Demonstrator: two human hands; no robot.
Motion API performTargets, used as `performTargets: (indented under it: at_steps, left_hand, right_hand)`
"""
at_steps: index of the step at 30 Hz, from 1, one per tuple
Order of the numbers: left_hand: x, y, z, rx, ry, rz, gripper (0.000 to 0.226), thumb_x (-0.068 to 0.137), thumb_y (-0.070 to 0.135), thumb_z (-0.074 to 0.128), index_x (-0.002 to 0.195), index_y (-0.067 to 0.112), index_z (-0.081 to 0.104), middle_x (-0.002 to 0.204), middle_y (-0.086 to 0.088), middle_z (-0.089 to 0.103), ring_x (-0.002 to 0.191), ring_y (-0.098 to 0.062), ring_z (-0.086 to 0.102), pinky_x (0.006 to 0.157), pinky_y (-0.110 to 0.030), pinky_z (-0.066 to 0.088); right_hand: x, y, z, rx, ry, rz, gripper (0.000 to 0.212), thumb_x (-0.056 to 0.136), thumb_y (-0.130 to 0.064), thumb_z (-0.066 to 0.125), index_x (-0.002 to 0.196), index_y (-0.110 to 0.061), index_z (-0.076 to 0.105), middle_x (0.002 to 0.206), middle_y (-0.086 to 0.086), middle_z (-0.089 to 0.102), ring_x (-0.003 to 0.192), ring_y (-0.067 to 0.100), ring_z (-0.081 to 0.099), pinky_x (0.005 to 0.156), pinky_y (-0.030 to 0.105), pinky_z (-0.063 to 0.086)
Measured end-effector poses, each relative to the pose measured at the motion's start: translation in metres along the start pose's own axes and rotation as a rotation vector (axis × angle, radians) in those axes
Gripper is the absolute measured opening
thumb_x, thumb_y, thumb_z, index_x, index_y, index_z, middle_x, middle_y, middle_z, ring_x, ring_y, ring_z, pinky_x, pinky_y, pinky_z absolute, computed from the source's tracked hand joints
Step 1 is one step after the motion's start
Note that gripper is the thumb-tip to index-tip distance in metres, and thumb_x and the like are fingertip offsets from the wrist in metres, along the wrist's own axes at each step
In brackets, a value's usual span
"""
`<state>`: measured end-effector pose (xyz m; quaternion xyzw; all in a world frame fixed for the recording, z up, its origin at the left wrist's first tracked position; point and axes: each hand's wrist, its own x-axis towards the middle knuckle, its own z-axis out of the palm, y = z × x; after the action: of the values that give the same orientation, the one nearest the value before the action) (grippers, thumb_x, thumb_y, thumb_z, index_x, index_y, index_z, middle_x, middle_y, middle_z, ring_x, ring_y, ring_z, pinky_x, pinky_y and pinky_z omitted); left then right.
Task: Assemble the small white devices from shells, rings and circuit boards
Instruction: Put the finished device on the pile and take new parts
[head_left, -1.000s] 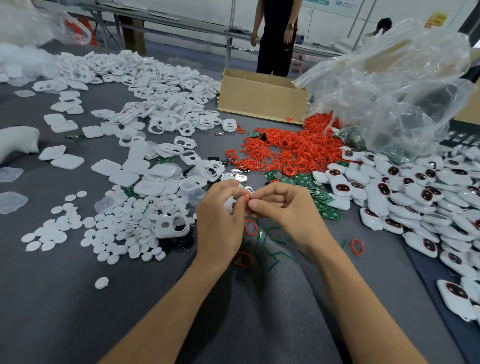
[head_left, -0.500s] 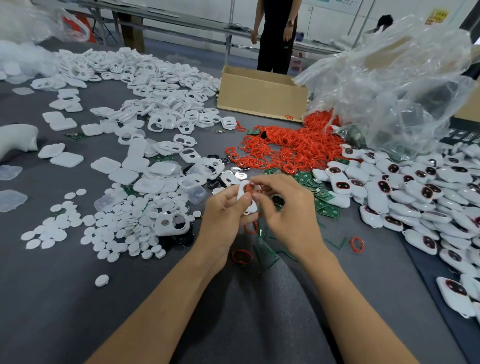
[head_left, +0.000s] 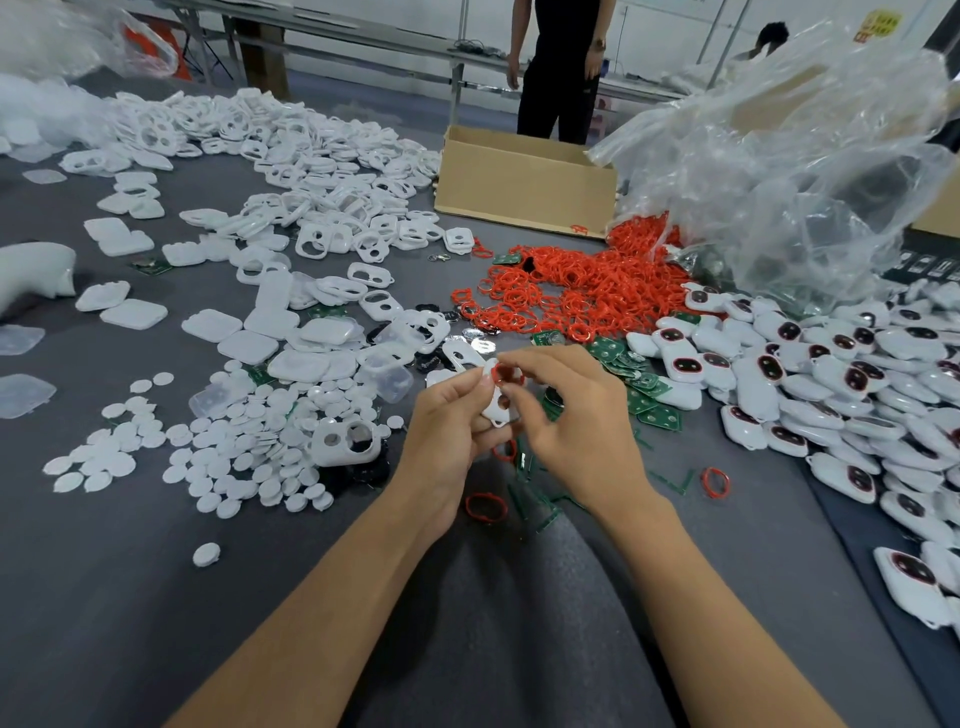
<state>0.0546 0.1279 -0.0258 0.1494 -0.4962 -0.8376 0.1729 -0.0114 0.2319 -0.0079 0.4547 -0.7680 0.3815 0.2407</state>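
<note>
Left hand (head_left: 447, 431) has its fingers curled round a white shell (head_left: 500, 410), held up just off the bench (head_left: 156, 597). Right hand (head_left: 582, 421) fingers are pinching a red ring (head_left: 503, 373) right at the shell's top hole. The ring pile (head_left: 571, 296) sits beyond the fingers, with the circuit boards (head_left: 644, 395) just right of them.
</note>
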Motion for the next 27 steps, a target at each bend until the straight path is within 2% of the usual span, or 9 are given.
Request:
performTargets:
  at_steps: [3, 6, 9, 12, 16, 21, 27]
  left_hand:
    - [0.0005, 0.0000, 0.0002, 0.020, 0.018, -0.011, 0.025, 0.101, 0.014, 0.047, 0.091, 0.012, 0.071, 0.092, -0.008, 0.075, 0.085, -0.019, 0.070, 0.077, -0.034, 0.060]
    - [-0.0007, 0.0006, 0.0017, 0.040, 0.033, -0.007, 0.026, 0.101, 0.016, 0.048, 0.090, 0.013, 0.071, 0.088, -0.008, 0.074, 0.076, -0.017, 0.070, 0.085, -0.045, 0.054]
    - [-0.0021, 0.0011, 0.0023, 0.057, 0.030, -0.005, 0.025, 0.101, 0.016, 0.048, 0.089, 0.013, 0.070, 0.079, -0.005, 0.073, 0.063, -0.015, 0.070, 0.071, -0.040, 0.051]
    - [-0.0020, 0.0006, 0.0006, 0.052, 0.044, -0.014, 0.024, 0.100, 0.016, 0.050, 0.089, 0.013, 0.071, 0.076, -0.006, 0.071, 0.061, -0.018, 0.069, 0.062, -0.035, 0.053]
    - [-0.0025, 0.0013, -0.0029, 0.001, 0.015, -0.019, 0.026, 0.099, 0.015, 0.051, 0.086, 0.010, 0.073, 0.078, -0.007, 0.072, 0.063, -0.020, 0.070, 0.056, -0.028, 0.057]
    - [-0.0024, 0.0029, -0.0032, -0.042, 0.004, -0.026, 0.032, 0.096, 0.013, 0.052, 0.075, 0.013, 0.077, 0.072, -0.006, 0.072, 0.060, -0.021, 0.071, 0.052, -0.030, 0.057]
    - [-0.0034, 0.0017, -0.0036, 0.003, 0.034, -0.013, 0.024, 0.099, 0.014, 0.050, 0.089, 0.007, 0.071, 0.068, -0.004, 0.070, 0.056, -0.019, 0.069, 0.055, -0.032, 0.055]
  right_hand:
    - [0.0011, -0.0002, -0.0008, 0.011, -0.008, 0.023, 0.021, 0.077, 0.001, 0.071, 0.097, -0.006, 0.073, 0.096, 0.004, 0.071, 0.088, 0.022, 0.064, 0.083, 0.025, 0.048]
    - [0.0025, -0.0015, -0.0016, 0.022, -0.011, 0.048, 0.023, 0.075, 0.004, 0.072, 0.096, -0.006, 0.074, 0.095, 0.004, 0.072, 0.087, 0.021, 0.065, 0.083, 0.024, 0.048]
    - [0.0036, -0.0028, -0.0023, 0.035, 0.000, 0.073, 0.025, 0.072, 0.007, 0.073, 0.093, -0.006, 0.076, 0.092, 0.004, 0.073, 0.086, 0.020, 0.066, 0.082, 0.021, 0.049]
    - [0.0054, -0.0049, -0.0020, 0.084, 0.000, 0.149, 0.025, 0.070, 0.008, 0.074, 0.090, -0.006, 0.077, 0.091, 0.006, 0.073, 0.085, 0.016, 0.066, 0.082, 0.010, 0.046]
    - [0.0075, -0.0065, -0.0029, 0.147, -0.037, 0.221, 0.024, 0.069, 0.007, 0.075, 0.088, -0.007, 0.077, 0.089, 0.005, 0.072, 0.081, 0.005, 0.060, 0.078, 0.006, 0.043]
    - [0.0074, -0.0075, -0.0038, 0.159, -0.045, 0.240, 0.023, 0.068, 0.006, 0.076, 0.088, -0.006, 0.077, 0.088, 0.006, 0.072, 0.081, 0.012, 0.063, 0.078, 0.016, 0.048]
    - [0.0065, -0.0085, -0.0008, 0.126, -0.034, 0.214, 0.023, 0.068, 0.006, 0.077, 0.087, -0.007, 0.078, 0.083, 0.007, 0.072, 0.078, 0.015, 0.063, 0.076, 0.013, 0.045]
